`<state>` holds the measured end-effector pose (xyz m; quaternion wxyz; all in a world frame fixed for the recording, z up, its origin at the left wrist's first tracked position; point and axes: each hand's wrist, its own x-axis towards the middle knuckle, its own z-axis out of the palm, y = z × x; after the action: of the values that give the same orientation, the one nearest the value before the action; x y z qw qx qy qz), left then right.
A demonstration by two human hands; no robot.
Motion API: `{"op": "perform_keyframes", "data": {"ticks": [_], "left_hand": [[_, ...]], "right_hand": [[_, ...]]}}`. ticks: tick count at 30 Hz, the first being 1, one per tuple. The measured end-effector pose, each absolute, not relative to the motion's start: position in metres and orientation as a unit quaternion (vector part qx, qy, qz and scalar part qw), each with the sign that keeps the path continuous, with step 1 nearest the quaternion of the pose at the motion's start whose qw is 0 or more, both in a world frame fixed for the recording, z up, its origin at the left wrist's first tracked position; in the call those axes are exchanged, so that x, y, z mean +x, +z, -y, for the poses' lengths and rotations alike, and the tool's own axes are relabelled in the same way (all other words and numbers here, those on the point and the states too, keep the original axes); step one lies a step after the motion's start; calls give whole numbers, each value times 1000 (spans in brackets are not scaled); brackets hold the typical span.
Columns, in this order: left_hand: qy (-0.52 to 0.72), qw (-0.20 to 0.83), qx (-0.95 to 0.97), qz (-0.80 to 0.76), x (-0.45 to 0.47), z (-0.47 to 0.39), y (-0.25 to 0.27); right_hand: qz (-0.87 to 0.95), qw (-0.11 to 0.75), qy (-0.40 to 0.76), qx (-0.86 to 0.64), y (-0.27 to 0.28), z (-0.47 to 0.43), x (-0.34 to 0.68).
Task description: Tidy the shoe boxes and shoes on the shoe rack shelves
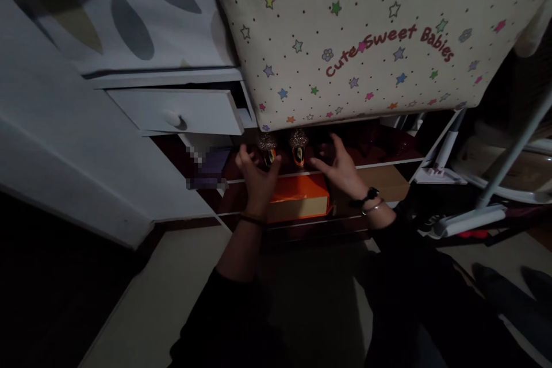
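Observation:
Two matching items with dark, glittery tops stand side by side on the upper shelf, the left one (268, 142) and the right one (298, 141). They look like a pair of shoes with orange-and-gold patches low on them, but the dim light hides their exact kind. My left hand (260, 181) is at the left item, thumb and fingers apart, partly in front of it. To the right of the pair is my right hand (340, 169), its fingers spread and holding nothing. Whether either hand touches the items, I cannot tell.
An orange box (299, 190) and a brown cardboard box (383, 184) lie on the shelf below. A star-printed cloth cover (379, 80) hangs over the shelf opening. A white drawer (176, 112) sticks out at left. A long-handled dustpan or broom (470, 221) stands right.

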<state>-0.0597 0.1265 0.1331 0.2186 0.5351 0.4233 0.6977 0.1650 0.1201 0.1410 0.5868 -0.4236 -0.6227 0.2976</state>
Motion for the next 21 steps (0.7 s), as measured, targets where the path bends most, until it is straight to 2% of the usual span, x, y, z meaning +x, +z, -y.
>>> {"op": "perform_keyframes", "data": {"ticks": [2,4,7,12,14,17,21], "left_hand": [[710,133,540,-432,-44,-104,132],[708,132,562,-407,-22,-87,132],[699,251,570,-351,21,-80,131],[610,586,456,-278,95,-108,135],[560,677,393,-272,119,-120,142],[518,727,345,-291,146,-130,154],[516,712,364,-308,167,-135,161]], "right_hand": [[610,610,275,-425,140,-100,188],[586,638,261,-427,140,-81,214],[537,678,224,-450,144,-61,254],[465,724,188,-475,146,-42,311],[445,732,197,-476,143,-36,324],[432,729,208,-488,137,-27,336],[424,727,209,-498,128,-21,344]]}}
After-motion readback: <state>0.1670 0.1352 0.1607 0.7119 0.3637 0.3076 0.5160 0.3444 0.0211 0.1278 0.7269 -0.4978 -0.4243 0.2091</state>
